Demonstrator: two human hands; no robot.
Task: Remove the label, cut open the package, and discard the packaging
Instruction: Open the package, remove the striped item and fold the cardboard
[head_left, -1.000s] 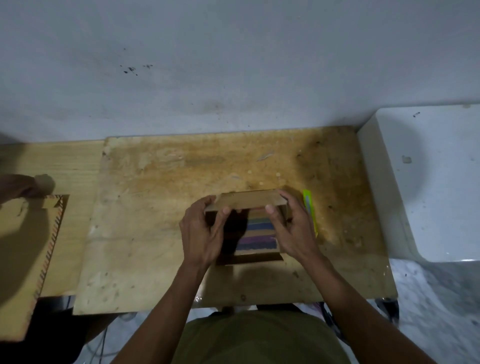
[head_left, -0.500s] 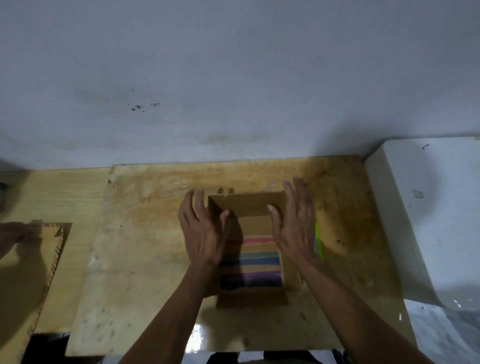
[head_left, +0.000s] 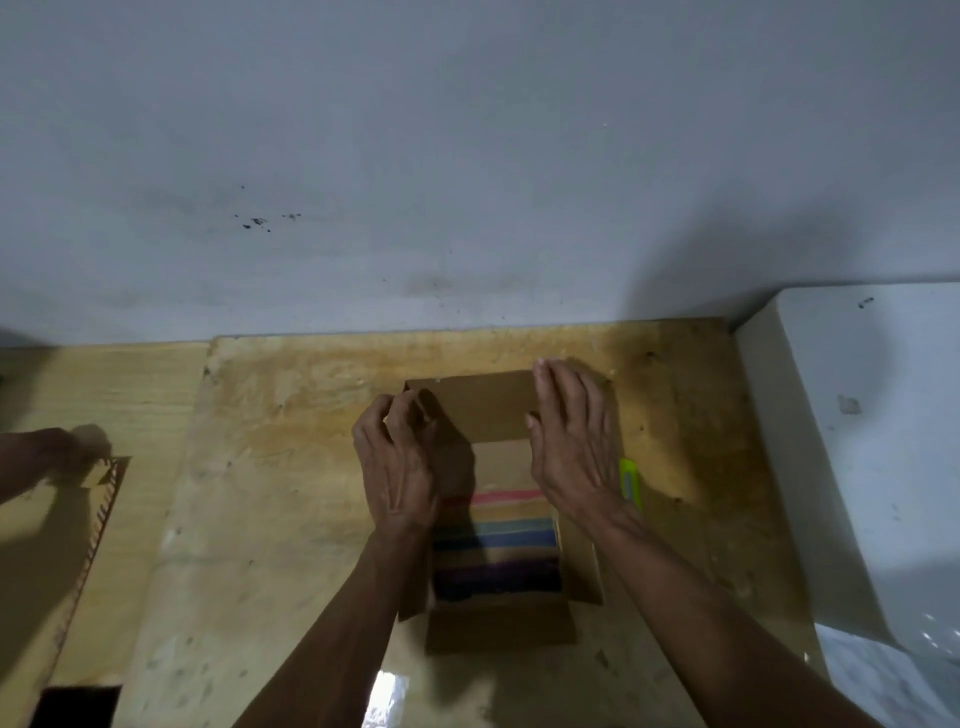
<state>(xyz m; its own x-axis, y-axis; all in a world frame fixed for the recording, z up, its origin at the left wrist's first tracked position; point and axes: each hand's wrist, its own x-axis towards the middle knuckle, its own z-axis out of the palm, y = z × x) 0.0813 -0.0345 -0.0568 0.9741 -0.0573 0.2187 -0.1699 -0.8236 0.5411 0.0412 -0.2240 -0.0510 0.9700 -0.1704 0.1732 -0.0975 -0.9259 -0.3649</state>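
Observation:
A brown cardboard box (head_left: 480, 410) lies with its flaps spread flat on the wooden board (head_left: 291, 467). Inside it shows a striped item (head_left: 498, 540) with pink, teal, blue and purple bands. My left hand (head_left: 397, 462) curls its fingers over the box's left edge near the far flap. My right hand (head_left: 571, 447) lies flat with its fingers straight along the box's right edge. A yellow-green utility knife (head_left: 629, 480) rests on the board just right of my right hand, partly hidden by it.
A white block-shaped object (head_left: 857, 441) borders the board on the right. At the far left another person's hand (head_left: 47, 457) touches a large cardboard sheet (head_left: 47, 561). A grey wall (head_left: 467, 156) rises right behind the board.
The far flap has gone from raised to lying flat on the board. My hands moved out to the box's sides; the left fingers now curl at the left edge.

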